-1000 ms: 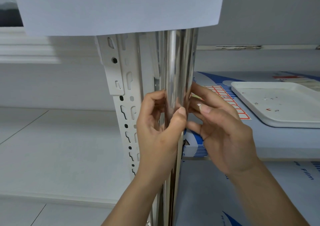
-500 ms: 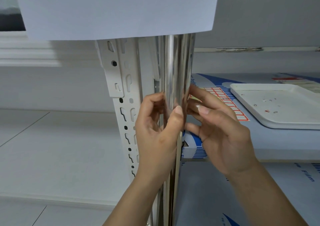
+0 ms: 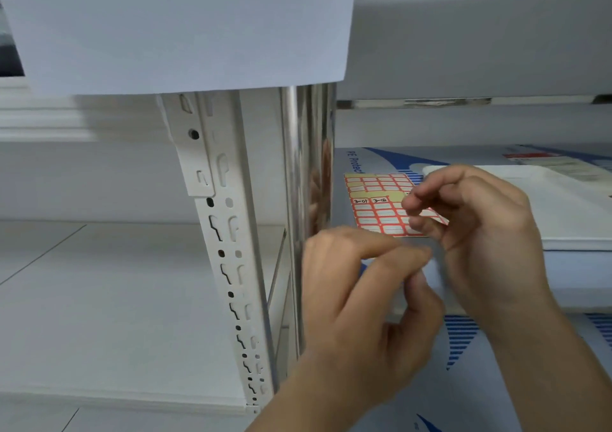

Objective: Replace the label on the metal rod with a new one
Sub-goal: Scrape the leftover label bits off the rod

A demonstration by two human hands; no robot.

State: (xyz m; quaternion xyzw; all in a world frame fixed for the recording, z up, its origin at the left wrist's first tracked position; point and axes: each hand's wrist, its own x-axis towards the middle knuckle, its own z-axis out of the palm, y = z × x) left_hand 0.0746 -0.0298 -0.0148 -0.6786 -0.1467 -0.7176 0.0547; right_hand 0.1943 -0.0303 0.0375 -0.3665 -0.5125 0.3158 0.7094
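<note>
- A white slotted rack upright [image 3: 225, 249] stands left of centre, with the shiny metal rod [image 3: 306, 173] upright just to its right; the two run side by side from top to bottom.
- A white sheet of paper [image 3: 178, 27] hangs across the top and hides the upper end of both.
- To the right of the rod is a shelf [image 3: 579, 286] covered in white film printed with blue marks. On it lies a sheet of red-bordered labels [image 3: 381, 206], a few of them with handwriting, and farther right a white tray [image 3: 563, 206].
- Left of the upright, a pale floor and a white wall fill the far background.
- The left hand [image 3: 364, 302] is near the rod's right side but not touching it. Its thumb and forefinger are pinched together, tips pointing right; whether anything small sits between them cannot be told, as the hand is blurred.
- The right hand [image 3: 477, 229] hovers over the near right corner of the label sheet, fingers curled loosely, thumb and forefinger tips close together. It is blurred too, and any hold on a label cannot be made out.
- The two hands are just beside each other, not touching.
</note>
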